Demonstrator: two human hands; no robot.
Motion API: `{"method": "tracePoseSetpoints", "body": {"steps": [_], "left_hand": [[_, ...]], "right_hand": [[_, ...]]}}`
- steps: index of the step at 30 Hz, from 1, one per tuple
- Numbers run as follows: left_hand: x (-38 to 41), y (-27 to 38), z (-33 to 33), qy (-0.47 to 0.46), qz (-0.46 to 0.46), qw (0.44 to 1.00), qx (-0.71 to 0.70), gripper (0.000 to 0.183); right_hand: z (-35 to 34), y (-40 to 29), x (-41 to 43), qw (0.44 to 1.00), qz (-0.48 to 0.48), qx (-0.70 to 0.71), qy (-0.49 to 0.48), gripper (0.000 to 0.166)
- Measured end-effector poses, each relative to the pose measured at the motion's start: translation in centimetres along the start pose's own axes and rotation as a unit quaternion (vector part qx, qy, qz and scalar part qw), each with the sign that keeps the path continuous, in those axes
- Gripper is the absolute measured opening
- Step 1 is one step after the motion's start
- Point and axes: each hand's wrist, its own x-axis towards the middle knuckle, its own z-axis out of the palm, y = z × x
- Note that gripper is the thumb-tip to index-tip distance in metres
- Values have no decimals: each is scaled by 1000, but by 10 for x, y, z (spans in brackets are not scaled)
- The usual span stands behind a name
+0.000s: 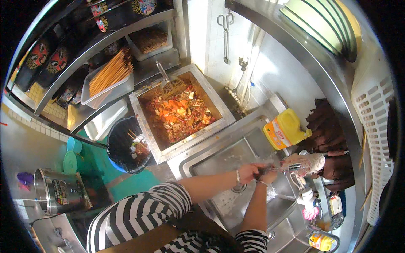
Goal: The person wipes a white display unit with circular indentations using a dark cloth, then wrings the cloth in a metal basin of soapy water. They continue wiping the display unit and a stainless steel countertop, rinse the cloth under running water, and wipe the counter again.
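Above the stainless steel sink [227, 158], my left hand [248, 173] and my right hand [269, 177] are close together, fingers bent inward. Something small and dark shows between them, too blurred to name. Whether either hand grips it, I cannot tell. Just beyond my fingertips is a shiny metal fitting [292, 167], which looks like a tap. A pale, rough-textured bundle [311, 163] sits behind it. On the sink's back ledge leans a yellow plastic jug of liquid detergent [283, 129].
A square metal basin [226, 118] holds a red, oily spice mix and a skimmer [172, 87]. Beside it stands a black-lined waste bin [114, 142]. Chopsticks [110, 74] fill a plastic tub. Tongs [225, 38] hang on the wall. A metal shelf edge [329, 72] curves overhead.
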Motion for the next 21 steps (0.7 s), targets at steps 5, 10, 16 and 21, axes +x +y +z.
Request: {"method": "tracePoseSetpoints", "body": {"steps": [5,10,16,21], "left_hand": [[15,19,-19,171,28,950,258,72],[-7,6,-41,112,174,614,762,93],[27,18,-35,44,100,902,418,55],[25,32,8,98,177,809,552,55]], "right_hand": [[-7,13,13,984,170,57,20,42],[59,-64,-29,970,192,-117,-95,36],[5,-68,-9,958,-66,-231,-159,26],[-24,-90,12,792,-279,-518,-162,25]]}}
